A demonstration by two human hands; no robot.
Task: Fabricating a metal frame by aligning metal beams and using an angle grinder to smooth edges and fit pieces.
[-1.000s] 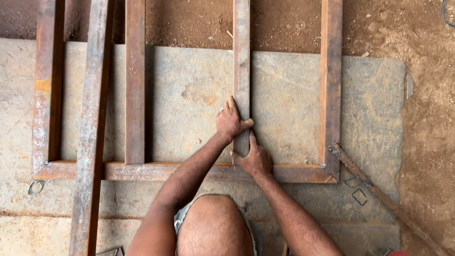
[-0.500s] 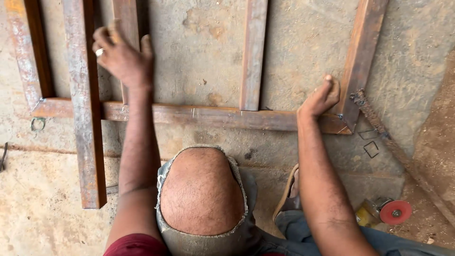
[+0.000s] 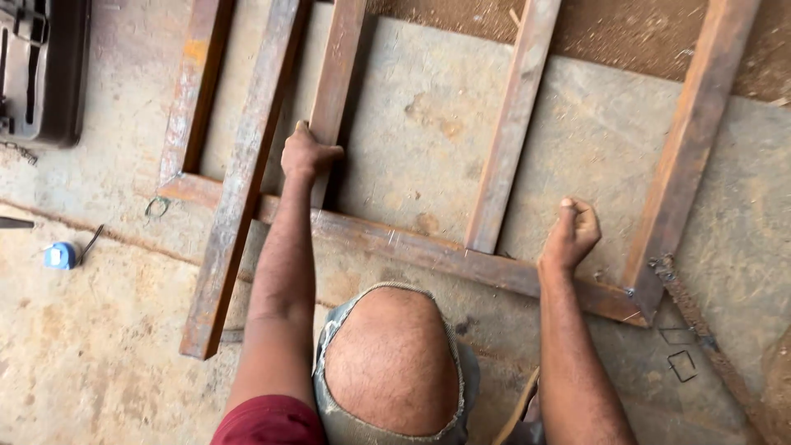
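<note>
Left hand (image 3: 306, 155) grips rusty upright bar (image 3: 336, 78), right hand (image 3: 573, 232) fisted by frame (image 3: 428, 251)

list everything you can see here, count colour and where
rusty steel frame: 1, brown-orange, flat on the concrete floor, with upright bars joined to a bottom rail
loose steel bar: 1, rusty brown, lying across the frame's left part
tape measure: 1, blue, on the floor at far left
black case: 1, black, top left corner
small wire clips: about 2, dark, on the floor at lower right
concrete floor: grey-tan, with bare dirt at the top
knee: 1, bare, through torn denim, bottom centre
left hand: gripping an upright bar
right hand: loosely curled, just above the bottom rail
</note>
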